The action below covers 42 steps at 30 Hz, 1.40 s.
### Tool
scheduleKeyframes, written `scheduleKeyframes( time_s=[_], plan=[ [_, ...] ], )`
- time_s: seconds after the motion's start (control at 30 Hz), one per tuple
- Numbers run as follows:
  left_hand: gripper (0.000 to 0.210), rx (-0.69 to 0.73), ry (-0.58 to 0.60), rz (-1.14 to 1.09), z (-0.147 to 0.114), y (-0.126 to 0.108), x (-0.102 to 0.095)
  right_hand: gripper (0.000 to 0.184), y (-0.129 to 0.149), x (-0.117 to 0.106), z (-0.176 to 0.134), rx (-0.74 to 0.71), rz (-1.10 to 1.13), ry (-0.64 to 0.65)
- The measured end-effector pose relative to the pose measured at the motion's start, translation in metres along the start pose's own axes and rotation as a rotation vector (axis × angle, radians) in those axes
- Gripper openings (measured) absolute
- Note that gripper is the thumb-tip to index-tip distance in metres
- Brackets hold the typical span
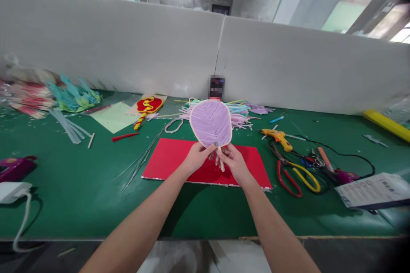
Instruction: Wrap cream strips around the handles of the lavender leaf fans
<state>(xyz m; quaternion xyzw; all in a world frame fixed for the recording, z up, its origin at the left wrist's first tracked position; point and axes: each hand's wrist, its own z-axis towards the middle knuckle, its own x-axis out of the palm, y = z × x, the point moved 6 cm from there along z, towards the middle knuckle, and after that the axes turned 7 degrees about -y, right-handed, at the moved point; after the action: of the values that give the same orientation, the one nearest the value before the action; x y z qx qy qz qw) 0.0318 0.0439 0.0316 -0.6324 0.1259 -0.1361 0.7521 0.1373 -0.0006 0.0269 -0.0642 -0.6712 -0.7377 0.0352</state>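
Observation:
A small hand fan (210, 123), with a lilac ribbed face, cream rim and short cream handle, is held upright over a red board (174, 158). My left hand (199, 157) pinches the fan's lower edge, its thumb lying across the bottom of the face. Gripping the same fan near the top of its handle, my right hand (235, 161) has its fingers closed. The fingertips behind the handle are partly hidden. Behind the fan lies a heap of pastel pipe cleaners (240, 115), part of it covered by the face.
A yellow glue gun (278, 137) and pliers (294, 172) with red and yellow handles lie on the right, near a printed packet (374, 190). Thin wires (142, 160) and a red-yellow fan (147, 108) lie left. A grey partition (128, 47) stands behind the green table (96, 204).

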Motion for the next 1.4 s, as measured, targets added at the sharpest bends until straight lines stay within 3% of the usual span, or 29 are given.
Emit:
scheduleKeyframes(
  time_s=[0.37,0.9,1.4],
  plan=[
    [0.033,0.031,0.033,0.041,-0.001,-0.002,0.002,0.029,-0.008,-0.008,0.003,0.032,0.106,-0.104],
    [0.035,-0.031,0.028,-0.035,0.001,0.004,0.002,0.023,0.000,-0.006,0.002,-0.079,0.039,-0.093],
    [0.034,-0.050,-0.009,-0.076,-0.002,0.003,0.003,0.027,0.001,-0.006,0.000,-0.073,0.045,-0.083]
  ],
)
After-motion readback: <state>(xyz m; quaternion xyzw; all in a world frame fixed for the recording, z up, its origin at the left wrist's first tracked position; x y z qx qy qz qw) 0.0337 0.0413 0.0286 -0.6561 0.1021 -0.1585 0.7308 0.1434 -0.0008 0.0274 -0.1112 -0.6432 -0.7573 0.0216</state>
